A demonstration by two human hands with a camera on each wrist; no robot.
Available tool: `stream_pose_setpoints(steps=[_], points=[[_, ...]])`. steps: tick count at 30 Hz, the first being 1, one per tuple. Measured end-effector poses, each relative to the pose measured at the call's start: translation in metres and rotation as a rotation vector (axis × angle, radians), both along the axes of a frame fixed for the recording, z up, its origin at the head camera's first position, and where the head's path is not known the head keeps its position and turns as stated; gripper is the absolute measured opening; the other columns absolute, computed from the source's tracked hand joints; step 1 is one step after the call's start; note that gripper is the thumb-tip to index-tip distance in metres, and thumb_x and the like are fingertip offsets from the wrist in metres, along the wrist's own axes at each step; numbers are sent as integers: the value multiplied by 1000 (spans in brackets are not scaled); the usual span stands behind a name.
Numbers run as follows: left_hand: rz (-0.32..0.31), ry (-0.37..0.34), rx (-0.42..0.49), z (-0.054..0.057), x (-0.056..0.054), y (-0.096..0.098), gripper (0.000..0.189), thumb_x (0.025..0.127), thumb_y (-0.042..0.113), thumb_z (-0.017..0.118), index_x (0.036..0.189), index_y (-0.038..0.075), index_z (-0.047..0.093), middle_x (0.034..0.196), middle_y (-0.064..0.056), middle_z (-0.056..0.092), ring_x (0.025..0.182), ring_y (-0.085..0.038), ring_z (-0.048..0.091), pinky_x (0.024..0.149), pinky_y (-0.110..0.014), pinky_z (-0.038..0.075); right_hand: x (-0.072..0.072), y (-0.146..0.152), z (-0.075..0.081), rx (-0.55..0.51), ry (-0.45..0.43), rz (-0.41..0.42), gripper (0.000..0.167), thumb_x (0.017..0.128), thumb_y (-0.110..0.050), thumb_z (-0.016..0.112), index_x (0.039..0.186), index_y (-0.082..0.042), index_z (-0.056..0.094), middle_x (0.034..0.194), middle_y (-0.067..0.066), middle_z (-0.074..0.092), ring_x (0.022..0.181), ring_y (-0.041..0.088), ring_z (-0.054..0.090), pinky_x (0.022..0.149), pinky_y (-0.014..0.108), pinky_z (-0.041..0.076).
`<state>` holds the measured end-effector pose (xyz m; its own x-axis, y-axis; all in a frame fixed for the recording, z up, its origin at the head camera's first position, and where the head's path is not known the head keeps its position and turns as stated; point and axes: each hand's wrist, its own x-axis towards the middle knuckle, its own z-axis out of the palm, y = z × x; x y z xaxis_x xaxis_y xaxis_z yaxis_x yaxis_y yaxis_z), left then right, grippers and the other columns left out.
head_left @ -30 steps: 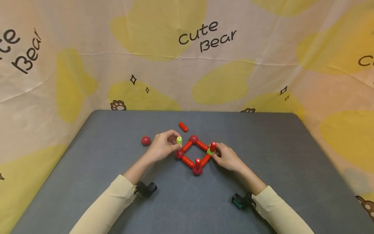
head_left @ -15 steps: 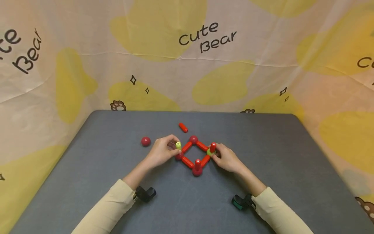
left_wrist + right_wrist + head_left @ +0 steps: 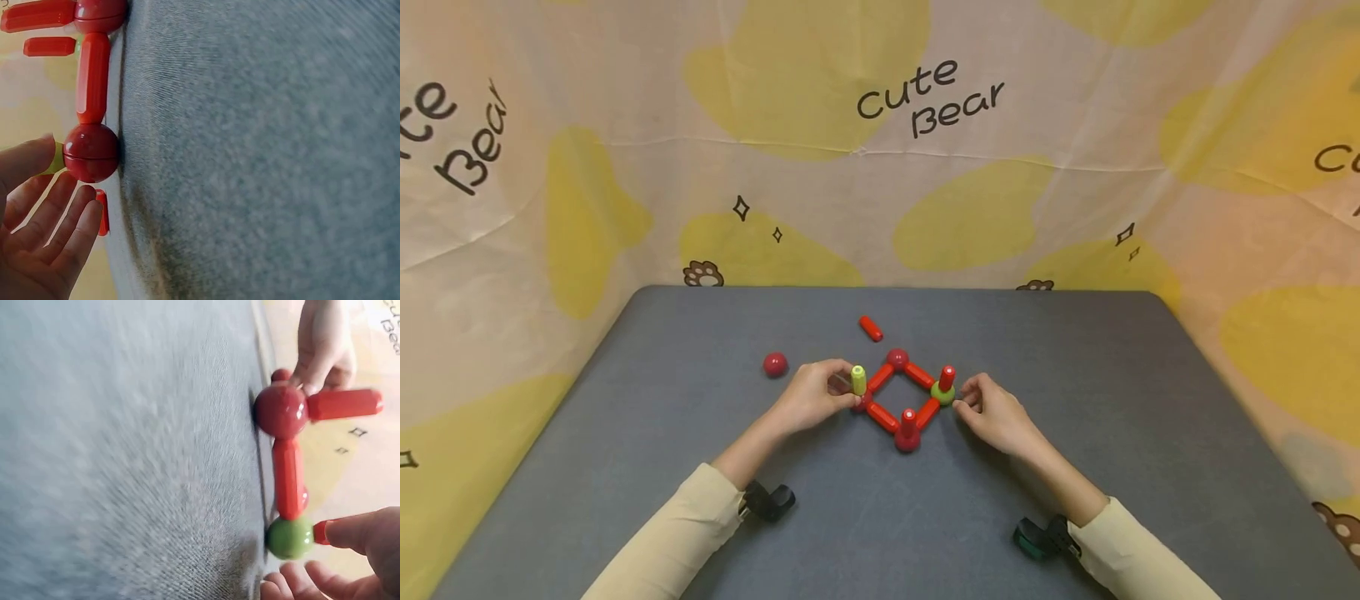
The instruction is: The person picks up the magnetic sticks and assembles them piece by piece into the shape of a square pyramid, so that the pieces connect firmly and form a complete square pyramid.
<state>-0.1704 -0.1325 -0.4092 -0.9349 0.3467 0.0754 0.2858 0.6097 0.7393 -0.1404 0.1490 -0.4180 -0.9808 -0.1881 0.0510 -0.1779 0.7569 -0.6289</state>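
Note:
My left hand pinches a yellow-green rod that stands upright on a red ball at the left corner of a diamond frame. In the left wrist view the thumb covers most of that rod. Just right of the green ball is my right hand, its fingers loosely bent and holding nothing. A red rod rises from the green ball. Another upright red rod is on the near red ball. Red rods link these balls with the far red ball.
A loose red ball lies left of the frame, beyond my left wrist. Behind the frame rests a loose red rod. Everything is on a grey table, with a patterned cloth hanging behind it.
The yellow-green rod has come down onto the left red ball with my left hand. My right hand has let go of the green ball and drawn back slightly right.

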Motion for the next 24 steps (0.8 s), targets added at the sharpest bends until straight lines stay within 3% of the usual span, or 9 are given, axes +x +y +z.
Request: stream_pose_setpoints(steps=[4, 10, 18, 24], points=[[-15, 17, -25, -5, -1, -1, 23, 74, 9, 75, 95, 6, 66, 86, -3, 68, 77, -13, 66, 65, -24, 51, 14, 1, 4, -4, -40, 68, 23, 84, -15, 62, 103, -4, 58, 79, -2, 62, 65, 7, 53, 60, 24, 42], [-14, 36, -27, -7, 0, 0, 20, 73, 8, 75, 91, 6, 67, 85, -4, 68, 76, -13, 66, 64, -24, 51, 27, -5, 4, -51, -104, 161, 39, 84, -15, 64, 120, -5, 54, 102, 4, 66, 76, 7, 60, 67, 24, 47], [-46, 83, -45, -8, 5, 1, 14, 71, 7, 75, 81, 11, 66, 82, 0, 64, 73, -10, 64, 63, -21, 49, 25, -12, 1, -46, -92, 179, 53, 82, -16, 66, 130, -6, 48, 118, 7, 62, 86, 11, 61, 76, 31, 48], [-81, 50, -26, -9, 15, 6, 14, 71, 6, 74, 82, 10, 67, 82, 0, 65, 70, -8, 64, 62, -18, 49, 20, -13, -3, 0, -58, 173, 62, 80, -20, 70, 133, -1, 45, 124, 11, 57, 84, 12, 59, 77, 32, 48]])
